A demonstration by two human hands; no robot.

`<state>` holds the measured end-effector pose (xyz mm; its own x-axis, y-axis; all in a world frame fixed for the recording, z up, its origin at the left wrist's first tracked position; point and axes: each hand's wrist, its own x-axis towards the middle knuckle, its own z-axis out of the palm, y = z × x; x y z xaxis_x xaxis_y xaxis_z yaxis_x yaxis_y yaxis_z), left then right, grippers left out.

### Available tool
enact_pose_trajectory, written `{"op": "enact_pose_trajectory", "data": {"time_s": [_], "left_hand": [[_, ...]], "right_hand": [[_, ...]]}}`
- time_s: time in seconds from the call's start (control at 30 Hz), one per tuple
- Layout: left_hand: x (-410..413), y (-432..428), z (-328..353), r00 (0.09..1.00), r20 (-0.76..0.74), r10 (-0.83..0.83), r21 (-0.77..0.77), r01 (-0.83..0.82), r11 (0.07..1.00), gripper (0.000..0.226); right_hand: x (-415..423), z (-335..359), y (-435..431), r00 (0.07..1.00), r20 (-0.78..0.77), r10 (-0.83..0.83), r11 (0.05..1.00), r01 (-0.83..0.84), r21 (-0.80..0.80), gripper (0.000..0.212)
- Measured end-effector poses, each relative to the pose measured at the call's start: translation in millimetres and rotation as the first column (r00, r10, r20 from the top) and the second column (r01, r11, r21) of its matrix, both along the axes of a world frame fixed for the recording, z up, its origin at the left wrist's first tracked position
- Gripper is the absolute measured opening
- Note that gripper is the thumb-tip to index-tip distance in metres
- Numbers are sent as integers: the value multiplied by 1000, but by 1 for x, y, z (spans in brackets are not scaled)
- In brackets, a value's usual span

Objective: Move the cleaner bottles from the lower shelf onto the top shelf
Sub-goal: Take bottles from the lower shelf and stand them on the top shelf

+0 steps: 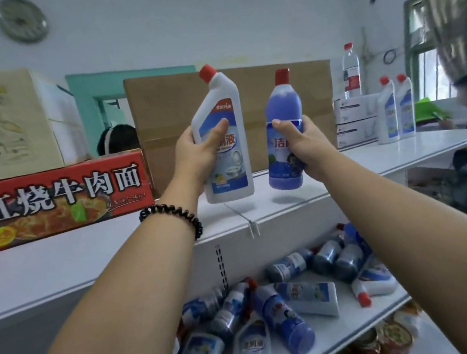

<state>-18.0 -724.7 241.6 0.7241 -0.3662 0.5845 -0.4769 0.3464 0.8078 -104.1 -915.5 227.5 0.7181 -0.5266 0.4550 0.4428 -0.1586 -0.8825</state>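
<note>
step in hand: carrying two cleaners up for placement. left hand (193, 149) is wrapped round the white bottle (232, 165), thumb across the label, bottle tilted a little. right hand (300, 142) is clamped round the blue bottle (280, 159), near upright. both have red caps on and hang just above the top shelf (289, 208), not touching it; shadows show under them. judgement: mid transfer, set-down not yet done. next move calls for lowering both straight down onto the bare strip in front of the brown cardboard box (178, 119), levelling the white one first so it lands on its base, then letting go. two white bottles (395, 111) already stand upright at the far right of the top shelf, near a clear water bottle (351, 71) and stacked white boxes (354, 120). the lower shelf (361, 320) carries a loose pile of bottles (271, 304), white and blue mixed, most lying on their sides, so plenty is left, task early to mid. containers: the red noodle carton (52, 199) and pale carton (13, 121) on the top shelf are closed, contents not visible; same for the brown box. the blue bottle looks filled nearly to the neck; fill of the white one can't be told.
</note>
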Motion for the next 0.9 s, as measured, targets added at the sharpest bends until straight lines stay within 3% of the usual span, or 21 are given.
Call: {"op": "enact_pose_trajectory", "data": {"time_s": [0.23, 0.47, 0.63, 0.9], "left_hand": [[30, -35, -6, 992, -60, 106, -11, -107, 994, 36], [44, -61, -13, 958, -67, 279, 96, -272, 958, 39], [49, -60, -21, 925, -80, 371, 140, -358, 923, 60], [43, -61, -21, 891, -1, 453, 212, -443, 871, 49]], "right_hand": [[54, -6, -55, 995, -95, 33, 997, -39, -63, 42], [94, -3, -98, 939, -296, 176, 967, -221, -126, 47], [121, 2, -113, 899, -316, 304, 926, -357, -126, 41], [155, -3, -116, 895, -274, 352, 909, -396, -127, 51]]}}
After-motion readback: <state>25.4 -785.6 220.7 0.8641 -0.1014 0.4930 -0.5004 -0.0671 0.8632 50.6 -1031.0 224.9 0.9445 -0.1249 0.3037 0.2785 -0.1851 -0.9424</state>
